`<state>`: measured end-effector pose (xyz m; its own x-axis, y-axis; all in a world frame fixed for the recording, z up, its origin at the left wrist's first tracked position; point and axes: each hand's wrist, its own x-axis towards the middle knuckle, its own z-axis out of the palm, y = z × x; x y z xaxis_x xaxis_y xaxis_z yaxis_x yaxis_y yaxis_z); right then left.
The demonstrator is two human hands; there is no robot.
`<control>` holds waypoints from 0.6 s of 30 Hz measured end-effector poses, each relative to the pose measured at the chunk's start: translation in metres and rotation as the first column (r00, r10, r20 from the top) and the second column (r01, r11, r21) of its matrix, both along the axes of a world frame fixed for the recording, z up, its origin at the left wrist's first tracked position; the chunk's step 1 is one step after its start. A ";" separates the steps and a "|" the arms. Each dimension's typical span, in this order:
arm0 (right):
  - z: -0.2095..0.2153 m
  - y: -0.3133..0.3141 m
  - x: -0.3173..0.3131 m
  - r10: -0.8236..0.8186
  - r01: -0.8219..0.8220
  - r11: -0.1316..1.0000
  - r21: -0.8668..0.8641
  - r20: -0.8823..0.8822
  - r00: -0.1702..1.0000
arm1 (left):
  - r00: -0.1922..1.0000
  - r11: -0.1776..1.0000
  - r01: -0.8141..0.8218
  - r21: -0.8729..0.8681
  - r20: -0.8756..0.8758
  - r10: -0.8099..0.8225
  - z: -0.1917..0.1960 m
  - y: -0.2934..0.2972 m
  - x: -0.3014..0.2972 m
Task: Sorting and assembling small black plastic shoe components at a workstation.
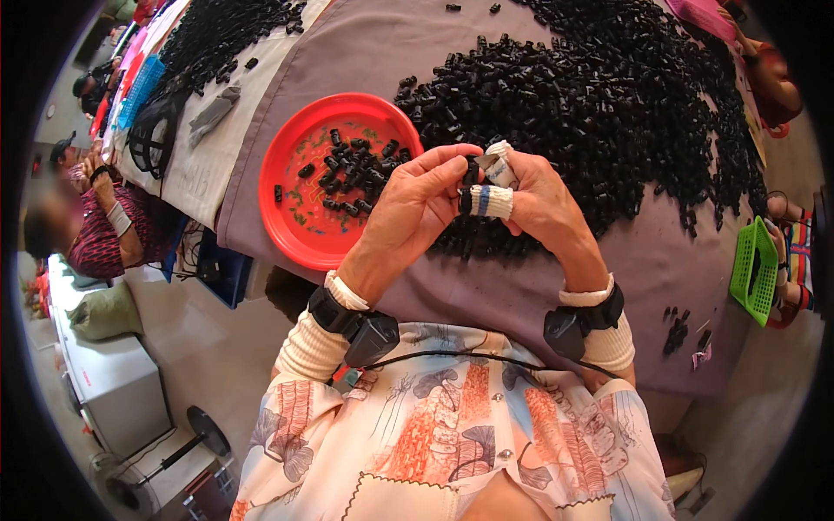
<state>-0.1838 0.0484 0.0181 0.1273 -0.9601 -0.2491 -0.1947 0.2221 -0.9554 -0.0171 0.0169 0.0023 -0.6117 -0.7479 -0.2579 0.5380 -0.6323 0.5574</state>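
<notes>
My left hand (415,204) and my right hand (537,201) meet above the table edge, fingertips pinched together on a small black plastic part (470,174). Cloth tape wraps the thumb and a finger of my right hand. A black band with a small box sits on each wrist. Just left of my hands is a round red plate (295,230) holding several of the same black parts. A large heap of black parts (599,95) spreads across the purple-grey cloth (643,286) behind and to the right of my hands.
Another heap of black parts (221,35) lies on a pale cloth at upper left, with a blue basket (139,87). A green basket (754,269) sits at right. A seated person (100,221) works at left; another person's arm (769,82) shows at upper right.
</notes>
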 end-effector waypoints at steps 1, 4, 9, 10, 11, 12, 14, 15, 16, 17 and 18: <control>0.000 -0.002 -0.001 0.003 -0.004 1.000 -0.012 -0.018 1.000 | 1.000 1.000 0.002 -0.002 0.001 -0.002 -0.001 -0.002 -0.001; 0.003 -0.004 0.000 0.005 -0.006 1.000 -0.025 -0.027 1.000 | 1.000 0.999 0.010 -0.037 -0.015 -0.011 -0.003 -0.004 0.000; 0.000 -0.005 0.000 -0.004 0.004 1.000 -0.025 -0.005 1.000 | 0.992 0.999 0.037 0.020 -0.122 -0.035 -0.009 -0.007 0.002; -0.001 -0.005 0.000 -0.001 0.001 1.000 -0.019 -0.008 1.000 | 0.992 0.999 0.038 0.021 -0.120 -0.036 -0.010 -0.007 0.002; -0.001 -0.005 -0.001 0.002 -0.002 1.000 -0.013 -0.010 1.000 | 0.991 0.999 0.043 0.026 -0.131 -0.039 -0.010 -0.007 0.002; -0.002 -0.005 -0.001 0.002 -0.002 1.000 -0.012 -0.008 1.000 | 0.989 0.998 0.046 0.032 -0.142 -0.041 -0.010 -0.006 0.002; -0.002 -0.006 -0.001 0.029 -0.030 0.999 -0.016 -0.023 0.999 | 0.990 0.998 0.039 0.044 -0.134 -0.033 -0.010 -0.006 0.001; -0.001 -0.006 -0.002 0.028 -0.028 0.999 -0.015 -0.023 0.999 | 0.991 0.998 0.033 0.055 -0.129 -0.026 -0.009 -0.006 0.001; -0.001 -0.006 -0.002 0.040 -0.041 0.999 -0.020 -0.031 0.999 | 0.991 0.998 0.034 0.056 -0.128 -0.027 -0.010 -0.006 0.001; -0.001 -0.006 -0.002 0.053 -0.054 0.998 -0.024 -0.038 0.998 | 0.991 0.998 0.039 0.054 -0.130 -0.032 -0.010 -0.006 0.001; -0.001 -0.006 -0.002 0.052 -0.053 0.998 -0.024 -0.037 0.998 | 0.991 0.998 0.044 0.051 -0.131 -0.037 -0.010 -0.006 0.001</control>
<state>-0.1860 0.0422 0.0173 0.1686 -0.9583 -0.2307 -0.2404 0.1870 -0.9525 -0.0157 0.0112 -0.0078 -0.6722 -0.7090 -0.2135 0.5770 -0.6823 0.4490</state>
